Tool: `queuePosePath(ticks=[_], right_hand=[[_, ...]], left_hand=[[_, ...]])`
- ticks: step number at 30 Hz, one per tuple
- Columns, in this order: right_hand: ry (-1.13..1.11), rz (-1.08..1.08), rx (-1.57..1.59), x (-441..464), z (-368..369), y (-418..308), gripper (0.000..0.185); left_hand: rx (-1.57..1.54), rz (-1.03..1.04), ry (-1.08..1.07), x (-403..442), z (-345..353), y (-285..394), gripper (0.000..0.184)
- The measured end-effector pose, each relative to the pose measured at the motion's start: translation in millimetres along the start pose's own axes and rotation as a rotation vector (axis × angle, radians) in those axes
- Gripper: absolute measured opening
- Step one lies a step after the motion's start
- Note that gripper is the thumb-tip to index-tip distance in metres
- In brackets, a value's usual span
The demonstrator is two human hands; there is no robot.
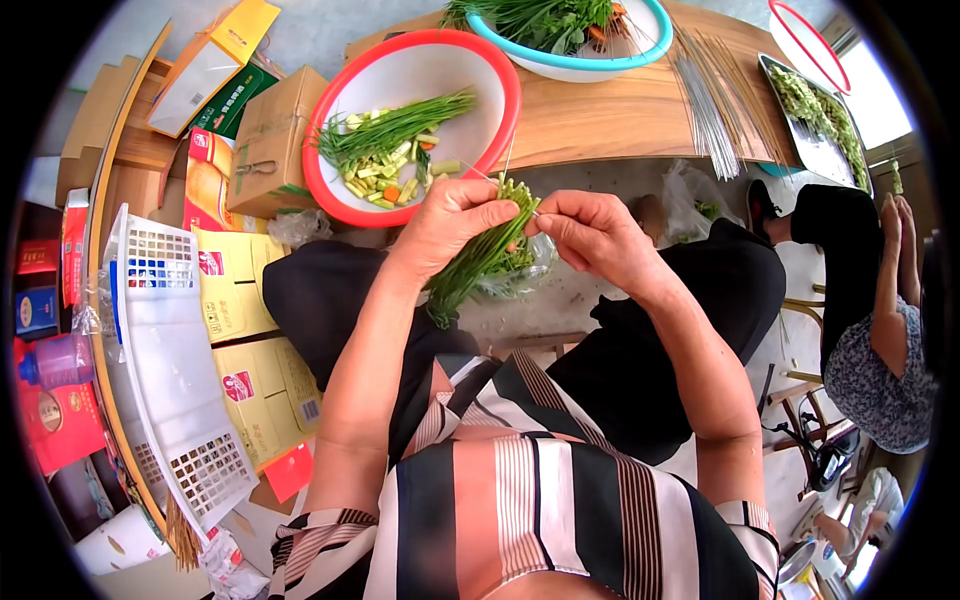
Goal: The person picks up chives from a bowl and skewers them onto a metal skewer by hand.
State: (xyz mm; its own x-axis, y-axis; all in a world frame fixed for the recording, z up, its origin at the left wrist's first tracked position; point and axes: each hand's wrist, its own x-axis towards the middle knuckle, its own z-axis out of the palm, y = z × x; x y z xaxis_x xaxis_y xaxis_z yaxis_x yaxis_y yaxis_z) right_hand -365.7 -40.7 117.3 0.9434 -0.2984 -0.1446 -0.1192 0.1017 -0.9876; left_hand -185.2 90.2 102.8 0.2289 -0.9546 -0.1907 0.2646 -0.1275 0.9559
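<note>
My left hand (450, 225) is closed round a bunch of thin green chives (478, 262), cut ends up and leaves hanging below. Close by on the right, my right hand (598, 235) has its thumb and finger pinched at the bunch's edge. It seems to grip a thin skewer (537, 213) that runs across the stems; most of it is hidden. Beyond my left hand stands a red-rimmed white basin (475, 70). More chives (400, 128), chopped green stalks (378, 180) and a few orange pieces lie in it.
On the wooden table (590, 120) are a blue-rimmed basin (650, 50) of greens, loose skewers (705, 110) and a metal tray (800, 130) of green food. Cardboard boxes (270, 140) and a white plastic crate (170, 330) stand left. Another person (880, 370) sits right, holding a skewer.
</note>
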Motion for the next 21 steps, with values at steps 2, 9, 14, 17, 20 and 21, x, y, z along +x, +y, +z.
queuePosePath(ticks=[2, 9, 14, 17, 20, 21], right_hand=[[0.01, 0.001, 0.008, 0, -1, 1, 0.02], [0.129, 0.079, 0.128, -5, -19, -14, 0.018], [0.328, 0.008, 0.154, -9, -38, -23, 0.021], [0.435, -0.017, 0.181, -7, -46, -22, 0.021], [0.477, -0.014, 0.233, -5, -53, -18, 0.02], [0.481, -0.009, 0.234, -4, -54, -18, 0.02]], left_hand=[[0.008, -0.056, -0.054, 1, 3, 2, 0.023], [0.072, 0.126, 0.092, 15, -12, -8, 0.028], [0.302, 0.119, 0.396, 56, -95, -32, 0.015], [0.609, 0.202, 0.484, 83, -123, -36, 0.012], [0.958, 0.195, 0.58, 103, -128, -32, 0.008], [0.958, 0.193, 0.574, 111, -134, -37, 0.008]])
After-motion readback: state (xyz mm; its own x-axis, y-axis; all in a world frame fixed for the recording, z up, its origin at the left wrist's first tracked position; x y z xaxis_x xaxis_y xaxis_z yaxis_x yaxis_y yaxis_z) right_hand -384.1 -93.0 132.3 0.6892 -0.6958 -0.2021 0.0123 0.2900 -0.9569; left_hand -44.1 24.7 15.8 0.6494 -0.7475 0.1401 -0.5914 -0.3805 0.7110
